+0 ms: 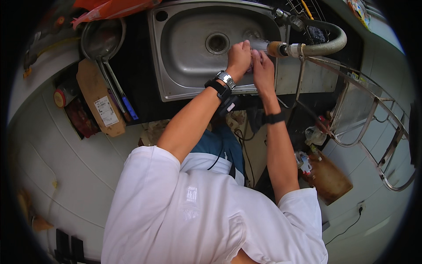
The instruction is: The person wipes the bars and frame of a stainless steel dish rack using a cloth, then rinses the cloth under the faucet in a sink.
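Both hands are together at the right side of a stainless steel sink [191, 56]. My left hand [239, 58], with a metal watch [225, 79] on its wrist, is curled with the fingertips near the water stream. Close against it, my right hand [263, 70] has bent fingers pointing at the stream. Between them shows a small pinkish item [251, 67], mostly hidden by the fingers, so its kind is unclear. Water [258, 45] runs from the faucet nozzle [276, 49] right beside the fingertips. The drain [217, 43] lies left of the hands.
A curved faucet pipe [329, 49] arches at the right, above a metal wire rack [359, 132]. Left of the sink lie a large strainer [104, 38], a blue-handled tool [129, 107] and a cardboard piece [95, 89]. An orange plastic bag [112, 10] hangs over the far left corner.
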`<state>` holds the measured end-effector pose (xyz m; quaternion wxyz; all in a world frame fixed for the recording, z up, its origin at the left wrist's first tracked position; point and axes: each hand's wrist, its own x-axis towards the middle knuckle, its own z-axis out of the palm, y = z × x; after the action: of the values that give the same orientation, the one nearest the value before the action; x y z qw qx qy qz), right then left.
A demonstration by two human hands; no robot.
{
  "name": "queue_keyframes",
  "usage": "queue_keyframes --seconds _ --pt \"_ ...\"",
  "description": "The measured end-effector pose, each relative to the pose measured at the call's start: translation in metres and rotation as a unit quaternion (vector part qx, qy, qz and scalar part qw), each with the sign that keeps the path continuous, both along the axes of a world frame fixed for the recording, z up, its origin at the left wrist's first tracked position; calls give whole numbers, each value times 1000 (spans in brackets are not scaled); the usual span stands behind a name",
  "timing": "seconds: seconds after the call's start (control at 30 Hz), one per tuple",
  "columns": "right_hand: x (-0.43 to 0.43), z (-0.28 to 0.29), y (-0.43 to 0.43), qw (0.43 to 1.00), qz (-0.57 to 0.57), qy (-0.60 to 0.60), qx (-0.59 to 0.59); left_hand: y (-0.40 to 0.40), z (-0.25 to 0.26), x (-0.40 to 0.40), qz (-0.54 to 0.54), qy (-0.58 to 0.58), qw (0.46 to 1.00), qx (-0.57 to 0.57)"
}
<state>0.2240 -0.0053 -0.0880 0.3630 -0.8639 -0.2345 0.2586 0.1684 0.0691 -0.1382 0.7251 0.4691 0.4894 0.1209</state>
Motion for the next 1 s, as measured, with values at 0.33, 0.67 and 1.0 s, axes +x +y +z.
queue_keyframes --seconds 0.33,0.67,1.0 --pt "-6 5 -1 999 -3 3 -36 1 -5 -3 -37 10 999 4" --pt "3 -9 -1 997 -41 67 3 4 -13 4 -16 -16 999 -25" --pt "23 -13 -5 995 -49 79 28 -14 -7 4 -57 -25 998 30"
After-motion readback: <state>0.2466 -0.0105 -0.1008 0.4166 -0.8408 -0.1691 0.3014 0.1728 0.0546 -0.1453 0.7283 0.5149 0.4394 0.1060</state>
